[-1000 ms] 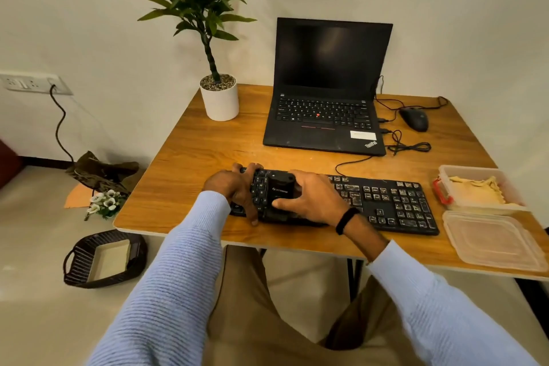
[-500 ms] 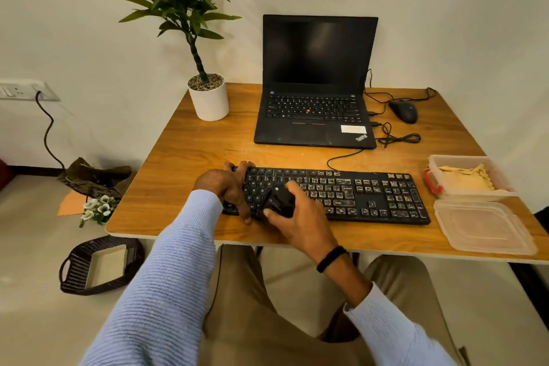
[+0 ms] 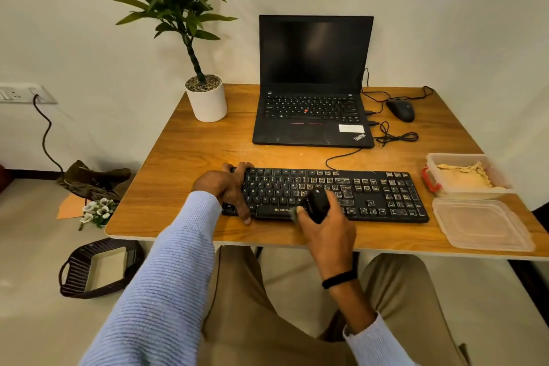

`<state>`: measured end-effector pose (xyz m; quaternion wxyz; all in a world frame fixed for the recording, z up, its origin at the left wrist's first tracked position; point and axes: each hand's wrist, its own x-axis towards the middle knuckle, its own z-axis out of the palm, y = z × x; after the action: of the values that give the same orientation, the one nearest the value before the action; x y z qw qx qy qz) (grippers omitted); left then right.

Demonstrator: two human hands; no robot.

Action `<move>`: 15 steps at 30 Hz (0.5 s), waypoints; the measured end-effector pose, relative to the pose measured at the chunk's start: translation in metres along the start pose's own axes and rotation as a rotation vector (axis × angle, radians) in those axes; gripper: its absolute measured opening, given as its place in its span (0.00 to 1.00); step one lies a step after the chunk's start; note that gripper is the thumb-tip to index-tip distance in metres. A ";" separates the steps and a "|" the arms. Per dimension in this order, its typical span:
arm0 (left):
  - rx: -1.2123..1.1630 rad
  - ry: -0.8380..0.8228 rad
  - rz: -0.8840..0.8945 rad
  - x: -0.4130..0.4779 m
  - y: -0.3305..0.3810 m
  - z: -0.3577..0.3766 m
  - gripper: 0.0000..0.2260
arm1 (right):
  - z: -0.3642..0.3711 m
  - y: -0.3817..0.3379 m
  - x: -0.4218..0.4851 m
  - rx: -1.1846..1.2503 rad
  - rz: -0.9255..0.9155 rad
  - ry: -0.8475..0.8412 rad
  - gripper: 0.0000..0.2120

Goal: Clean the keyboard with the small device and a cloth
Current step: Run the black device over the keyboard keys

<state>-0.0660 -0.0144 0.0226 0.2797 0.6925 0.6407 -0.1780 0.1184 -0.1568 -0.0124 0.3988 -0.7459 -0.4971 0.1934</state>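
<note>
A black keyboard (image 3: 371, 193) with dusty, smeared keys lies across the near part of the wooden desk (image 3: 193, 151). My left hand (image 3: 228, 187) grips its left end, fingers over the far corner and thumb at the near edge. My right hand (image 3: 326, 226) holds the small black device (image 3: 317, 204) upright over the keyboard's middle keys, near the space bar. A beige cloth (image 3: 463, 178) lies crumpled in a clear container (image 3: 433, 163) at the right of the desk.
An open black laptop (image 3: 312, 116) stands behind the keyboard, with a mouse (image 3: 401, 109) and coiled cables to its right. A potted plant (image 3: 206, 101) is at the back left. A clear lid (image 3: 481, 224) lies near the right front edge. A dark basket (image 3: 71, 273) sits on the floor.
My right hand has drawn the device rightward along the keyboard, from its left end to the middle keys. The left hand has stayed on the left end. The view has shifted.
</note>
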 end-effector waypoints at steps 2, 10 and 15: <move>-0.002 -0.003 -0.003 0.000 0.000 -0.001 0.64 | -0.001 0.004 -0.003 -0.067 0.038 0.169 0.26; 0.019 0.002 0.004 0.003 -0.001 0.000 0.64 | 0.039 -0.025 -0.014 0.041 -0.107 -0.015 0.26; 0.003 -0.041 -0.009 0.003 -0.001 -0.001 0.67 | 0.008 -0.006 -0.008 -0.105 0.044 0.205 0.27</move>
<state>-0.0665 -0.0112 0.0218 0.2910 0.6861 0.6378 -0.1943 0.1058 -0.1598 -0.0141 0.4037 -0.7922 -0.4469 0.0987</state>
